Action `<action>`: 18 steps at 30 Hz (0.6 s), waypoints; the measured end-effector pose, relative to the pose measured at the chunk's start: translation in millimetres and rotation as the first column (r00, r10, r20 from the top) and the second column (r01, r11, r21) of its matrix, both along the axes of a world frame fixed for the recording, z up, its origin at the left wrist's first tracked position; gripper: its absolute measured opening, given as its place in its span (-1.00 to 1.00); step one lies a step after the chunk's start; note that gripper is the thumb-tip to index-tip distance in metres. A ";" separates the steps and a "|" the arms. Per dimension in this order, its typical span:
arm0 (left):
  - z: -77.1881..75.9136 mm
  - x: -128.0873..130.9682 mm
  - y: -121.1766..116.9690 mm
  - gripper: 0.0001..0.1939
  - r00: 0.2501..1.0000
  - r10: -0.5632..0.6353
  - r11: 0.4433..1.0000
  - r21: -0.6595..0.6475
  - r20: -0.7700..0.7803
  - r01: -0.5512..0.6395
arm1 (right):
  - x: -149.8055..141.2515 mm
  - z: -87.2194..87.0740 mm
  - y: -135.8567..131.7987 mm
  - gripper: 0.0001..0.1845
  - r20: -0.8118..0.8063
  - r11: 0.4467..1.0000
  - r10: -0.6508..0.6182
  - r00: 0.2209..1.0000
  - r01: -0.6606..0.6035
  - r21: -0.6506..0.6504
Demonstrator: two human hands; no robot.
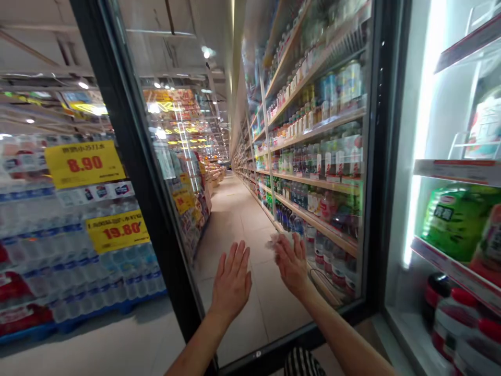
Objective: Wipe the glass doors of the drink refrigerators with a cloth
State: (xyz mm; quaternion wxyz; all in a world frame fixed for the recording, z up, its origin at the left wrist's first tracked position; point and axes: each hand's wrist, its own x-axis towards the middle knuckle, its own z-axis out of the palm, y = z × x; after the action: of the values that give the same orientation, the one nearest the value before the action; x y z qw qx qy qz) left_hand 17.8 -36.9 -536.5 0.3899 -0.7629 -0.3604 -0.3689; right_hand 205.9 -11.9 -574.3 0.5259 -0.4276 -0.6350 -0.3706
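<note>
In front of me is a glass cooler door (pixel 250 318) with a black frame, swung open. My left hand (pixel 233 279) is held up at the glass, palm towards it, fingers stretched out and holding nothing; whether it touches cannot be told. To its right, my right hand (pixel 291 261) presses a crumpled whitish cloth (pixel 273 242) against the pane. The cloth shows past the fingers, and most of it is hidden beneath them. Shelves of bottles and a long aisle show in the glass, partly as a reflection.
On the right is the lit cooler, with a green pack (pixel 454 222) on a shelf and red-capped bottles (pixel 456 313) below. At left stand stacked packs of water bottles (pixel 78 282) under a yellow price sign (pixel 84 163). A striped garment (pixel 303 361) shows below the door.
</note>
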 end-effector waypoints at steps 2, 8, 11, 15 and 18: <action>-1.6 -2.8 -1.2 -0.49 1.000 0.005 1.000 -0.003 -0.008 -0.005 | 20.8 -4.4 1.4 -0.49 -0.009 0.998 -0.059 0.998 0.059 0.001; -6.2 -1.8 -3.4 -0.52 1.000 0.019 1.000 -0.012 0.014 -0.019 | 109.4 -6.9 18.8 -0.43 -0.417 0.981 -0.140 0.898 0.183 0.064; -9.4 3.4 -2.6 -0.50 0.999 0.025 0.999 -0.025 0.035 -0.024 | 74.5 -3.5 13.3 -0.44 -0.298 0.996 -0.041 0.954 0.061 0.058; -14.7 6.1 -2.2 -0.48 1.000 0.010 1.000 -0.027 0.026 -0.010 | 13.3 -8.2 0.2 -0.49 -0.012 0.999 0.008 1.000 -0.009 -0.032; -18.8 3.6 -3.4 -0.47 1.000 -0.002 1.000 -0.018 0.012 0.002 | 30.4 -18.6 -0.3 -0.48 0.046 0.997 -0.051 0.998 0.053 -0.053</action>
State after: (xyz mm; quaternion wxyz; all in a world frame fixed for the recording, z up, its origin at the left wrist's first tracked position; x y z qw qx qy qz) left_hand 21.5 -40.3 -555.3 0.3804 -0.7646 -0.3652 -0.3706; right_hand 236.2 -12.2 -592.9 0.4899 -0.4496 -0.6451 -0.3765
